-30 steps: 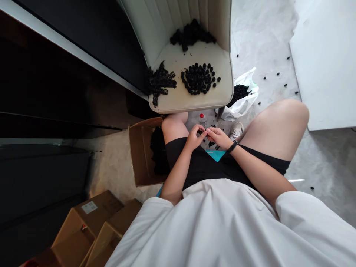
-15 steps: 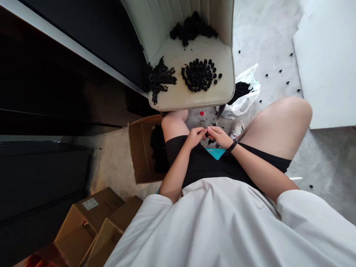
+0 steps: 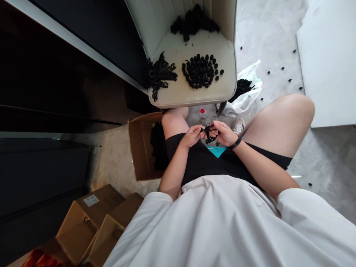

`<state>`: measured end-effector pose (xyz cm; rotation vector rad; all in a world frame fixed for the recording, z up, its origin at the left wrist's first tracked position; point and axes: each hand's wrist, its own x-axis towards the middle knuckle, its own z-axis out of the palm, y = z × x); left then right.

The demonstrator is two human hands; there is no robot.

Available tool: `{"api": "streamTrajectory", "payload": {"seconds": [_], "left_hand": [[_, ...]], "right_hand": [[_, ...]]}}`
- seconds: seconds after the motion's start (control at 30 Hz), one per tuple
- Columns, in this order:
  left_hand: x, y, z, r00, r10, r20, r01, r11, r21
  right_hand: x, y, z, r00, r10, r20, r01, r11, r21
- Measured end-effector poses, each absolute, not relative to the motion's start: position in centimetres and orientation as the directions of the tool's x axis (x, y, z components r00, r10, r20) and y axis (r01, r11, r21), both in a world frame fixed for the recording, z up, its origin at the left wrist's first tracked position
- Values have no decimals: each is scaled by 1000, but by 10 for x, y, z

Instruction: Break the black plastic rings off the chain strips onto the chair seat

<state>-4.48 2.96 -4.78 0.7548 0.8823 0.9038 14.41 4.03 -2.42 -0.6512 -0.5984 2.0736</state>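
My left hand [image 3: 194,135] and my right hand [image 3: 224,133] are close together above my lap, both closed on a thin, black, stringy rubbery scrap [image 3: 211,134]. The scrap stretches between the fingertips, with part of it hanging under the right hand. In front of me, a pile of small black barrel-shaped pieces [image 3: 200,71] lies on the seat of a cream chair [image 3: 191,99]. Two heaps of tangled black scrap flank them: one heap [image 3: 161,76] at the seat's left edge, another heap [image 3: 194,21] against the backrest.
A white plastic bag [image 3: 251,97] holding black pieces stands right of the chair. An open cardboard box [image 3: 139,148] with black material is by my left leg. A red-capped bottle [image 3: 203,113] stands beyond my hands. Further boxes [image 3: 100,204] sit lower left; black bits dot the floor.
The hands have moved a little apart, and the black stringy scrap now shows between them. The view has shifted slightly.
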Motion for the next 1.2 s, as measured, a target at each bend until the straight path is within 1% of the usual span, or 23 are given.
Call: {"api": "streamTrajectory", "payload": {"seconds": [0.13,0.23,0.33,0.43,0.5,0.6,0.67,0.73,0.8,0.87,0.93,0.97,1.03,1.2], "left_hand": [[-49,28,-44,360,899,-248,-345,375,860],[-52,27,-42,316,929,-194,-388,313,867],[-53,28,-42,220,961,-167,-387,243,889],[-54,32,-47,115,987,-112,-356,146,923],[-54,35,-52,76,992,-102,-274,119,954],[-52,43,-57,27,996,-90,-79,92,993],[-51,51,-55,-7,999,-34,39,34,999],[-50,63,-47,-38,998,59,161,-53,986],[-49,81,-32,-47,982,184,313,-160,936],[-47,105,-16,-44,947,320,470,-263,842],[-42,134,-2,-65,900,431,592,-312,743],[-40,150,2,-77,884,461,636,-312,706],[-35,180,7,-86,878,471,680,-294,672],[-23,231,3,-67,900,431,657,-286,698]], "right_hand": [[145,41,-20,-444,849,-286,-624,-523,-581],[145,43,-23,-401,859,-319,-627,-511,-588],[143,43,-30,-414,864,-287,-558,-490,-670],[141,43,-39,-421,866,-268,-407,-445,-798],[140,43,-45,-444,852,-277,-280,-426,-860],[136,43,-54,-478,827,-294,-93,-381,-920],[133,42,-58,-489,827,-278,7,-314,-949],[132,40,-60,-504,824,-259,77,-256,-964],[132,39,-61,-519,817,-251,120,-221,-968],[133,38,-61,-529,814,-239,160,-181,-970],[133,39,-60,-531,819,-219,192,-136,-972],[134,39,-60,-530,822,-211,205,-118,-972],[134,40,-59,-528,825,-202,227,-93,-970],[135,39,-57,-509,838,-195,253,-70,-965]]}}
